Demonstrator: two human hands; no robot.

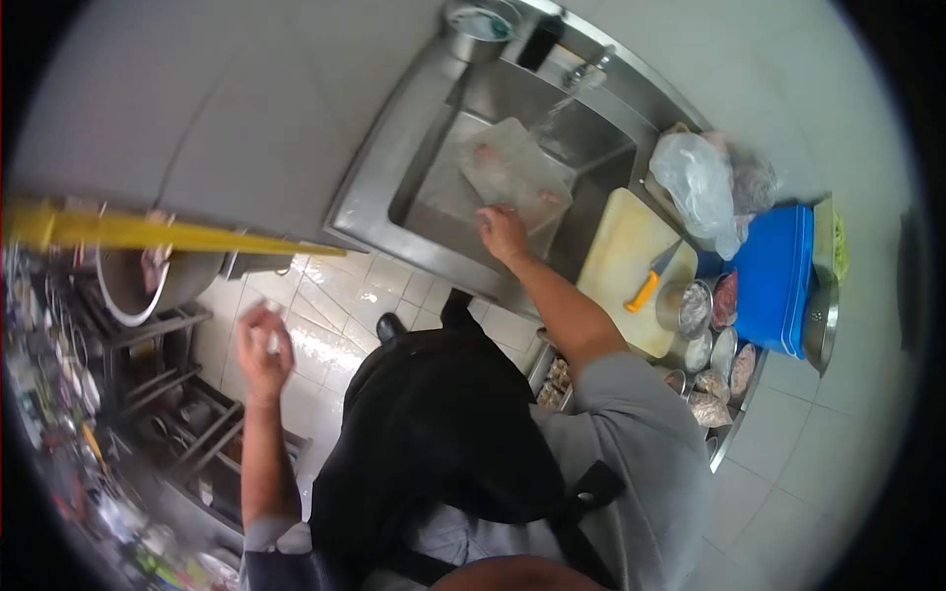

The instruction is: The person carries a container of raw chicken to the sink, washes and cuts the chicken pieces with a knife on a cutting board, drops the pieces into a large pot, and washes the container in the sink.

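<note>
Inside the sink rim (419, 249), right hand (503, 234), grip unclear; over open floor (320, 330), left hand (264, 352) loosely curled

The right hand (503, 233) reaches into the metal sink (434, 210), its fingers at the near edge of a pale, translucent sheet-like thing (512, 167) with pinkish bits on it; water (560, 106) runs from the faucet (588, 71); the left hand (264, 353), blurred, hovers over the tiled floor (330, 320), fingers curled; beside the sink, an orange-handled knife (645, 287) lies on the cutting board (613, 258), near a blue container (771, 281).
</note>
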